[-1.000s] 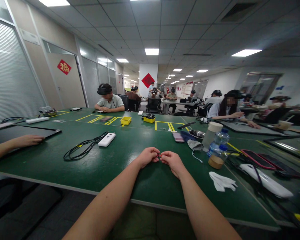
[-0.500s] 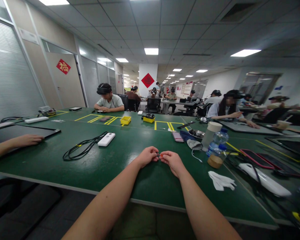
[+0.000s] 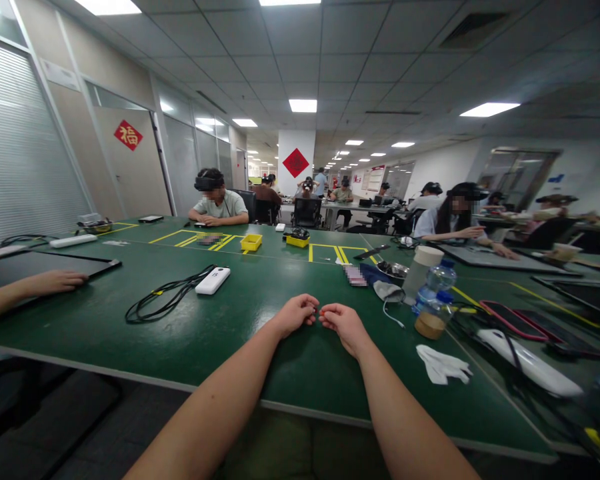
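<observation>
Over the green table [image 3: 180,340], my left hand [image 3: 299,313] and my right hand [image 3: 344,325] face each other with a narrow gap between the fingertips. Thumb and forefinger of the right hand pinch a small orange-red piece [image 3: 322,313], too small to name further. My left fingers are closed in a pinch too; what sits at their tips is tiny, mostly hidden and cannot be made out. To the left of the hands lies a white power bank [image 3: 213,280] with a coiled black cable [image 3: 165,297].
On the right stand water bottles [image 3: 433,313] and a pale cylinder [image 3: 424,270], with a white glove [image 3: 443,364] nearer me. Yellow trays [image 3: 251,243] sit farther back. Another person's hand [image 3: 63,283] rests on a dark board at left; co-workers sit opposite.
My hands stay almost in place, fingertips shifting only slightly. The view has tilted a little. A person across at right has lowered a raised hand slightly.
</observation>
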`<action>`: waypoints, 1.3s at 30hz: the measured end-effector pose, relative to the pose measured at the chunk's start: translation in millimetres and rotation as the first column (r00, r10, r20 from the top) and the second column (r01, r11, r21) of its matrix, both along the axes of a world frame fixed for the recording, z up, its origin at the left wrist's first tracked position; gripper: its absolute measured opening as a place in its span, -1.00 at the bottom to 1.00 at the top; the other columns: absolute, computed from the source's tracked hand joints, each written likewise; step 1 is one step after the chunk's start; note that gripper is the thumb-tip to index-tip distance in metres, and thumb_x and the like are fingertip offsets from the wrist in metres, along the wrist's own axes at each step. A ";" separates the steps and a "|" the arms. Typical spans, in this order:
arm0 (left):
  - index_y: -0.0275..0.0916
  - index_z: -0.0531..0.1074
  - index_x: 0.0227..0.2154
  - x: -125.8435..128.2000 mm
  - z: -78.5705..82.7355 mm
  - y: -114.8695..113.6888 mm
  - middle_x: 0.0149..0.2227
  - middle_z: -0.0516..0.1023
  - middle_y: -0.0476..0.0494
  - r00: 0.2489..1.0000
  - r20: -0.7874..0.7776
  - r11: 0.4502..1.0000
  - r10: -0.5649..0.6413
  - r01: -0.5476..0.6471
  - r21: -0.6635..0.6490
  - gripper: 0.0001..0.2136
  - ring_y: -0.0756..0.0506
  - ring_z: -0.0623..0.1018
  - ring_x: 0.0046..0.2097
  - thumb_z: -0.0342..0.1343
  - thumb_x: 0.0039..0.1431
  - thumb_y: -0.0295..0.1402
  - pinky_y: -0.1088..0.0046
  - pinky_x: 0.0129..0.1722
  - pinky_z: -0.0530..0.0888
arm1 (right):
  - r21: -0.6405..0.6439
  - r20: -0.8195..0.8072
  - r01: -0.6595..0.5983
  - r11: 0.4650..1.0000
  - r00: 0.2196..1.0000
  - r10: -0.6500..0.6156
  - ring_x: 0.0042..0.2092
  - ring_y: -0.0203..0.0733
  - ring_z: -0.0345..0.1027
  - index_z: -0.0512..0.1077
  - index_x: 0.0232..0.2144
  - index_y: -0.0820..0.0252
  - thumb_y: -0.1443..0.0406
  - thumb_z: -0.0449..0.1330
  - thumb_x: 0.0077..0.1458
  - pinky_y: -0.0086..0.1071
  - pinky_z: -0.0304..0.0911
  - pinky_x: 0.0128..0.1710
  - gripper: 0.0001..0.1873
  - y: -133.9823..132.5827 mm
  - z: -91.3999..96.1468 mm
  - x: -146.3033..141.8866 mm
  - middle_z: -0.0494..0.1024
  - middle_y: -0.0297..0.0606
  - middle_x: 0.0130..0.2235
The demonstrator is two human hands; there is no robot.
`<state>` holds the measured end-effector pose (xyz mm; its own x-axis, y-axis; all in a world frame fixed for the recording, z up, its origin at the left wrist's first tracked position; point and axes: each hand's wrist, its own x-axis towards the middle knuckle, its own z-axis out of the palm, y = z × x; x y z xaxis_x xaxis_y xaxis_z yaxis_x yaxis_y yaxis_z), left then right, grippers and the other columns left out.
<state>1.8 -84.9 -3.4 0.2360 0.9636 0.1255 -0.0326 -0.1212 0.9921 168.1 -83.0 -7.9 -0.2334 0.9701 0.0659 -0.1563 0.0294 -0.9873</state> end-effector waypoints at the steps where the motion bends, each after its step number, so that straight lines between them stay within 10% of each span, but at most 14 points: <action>1: -0.34 0.37 -0.24 0.0 -0.3 0.3 -0.43 0.46 -0.04 1.000 -0.002 1.000 0.000 0.000 -0.002 -0.79 0.11 0.44 -0.52 0.00 0.03 -0.58 0.61 -0.49 0.39 | 0.002 0.001 0.002 1.000 1.000 -0.002 -0.39 -0.29 0.44 0.45 -0.42 0.28 0.36 0.26 -0.18 -0.44 0.35 -0.36 -0.83 -0.3 0.3 0.0 0.55 -0.22 -0.39; 39: -0.31 0.38 -0.26 -0.4 -5.0 0.9 -0.40 0.52 -0.07 1.000 -0.007 0.999 -0.028 0.028 -0.030 -0.80 0.06 0.51 -0.46 0.09 -0.01 -0.55 0.54 -0.41 0.45 | 0.004 -0.007 0.006 1.000 1.000 -0.006 -0.38 -0.27 0.44 0.45 -0.45 0.27 0.37 0.25 -0.19 -0.44 0.35 -0.37 -0.86 -0.5 -0.2 -0.2 0.54 -0.23 -0.43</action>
<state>1.4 -84.0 -8.4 0.2636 0.9599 0.0949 -0.0283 -0.0907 0.9955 167.9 -83.4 -8.1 -0.2274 0.9712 0.0711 -0.1625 0.0342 -0.9861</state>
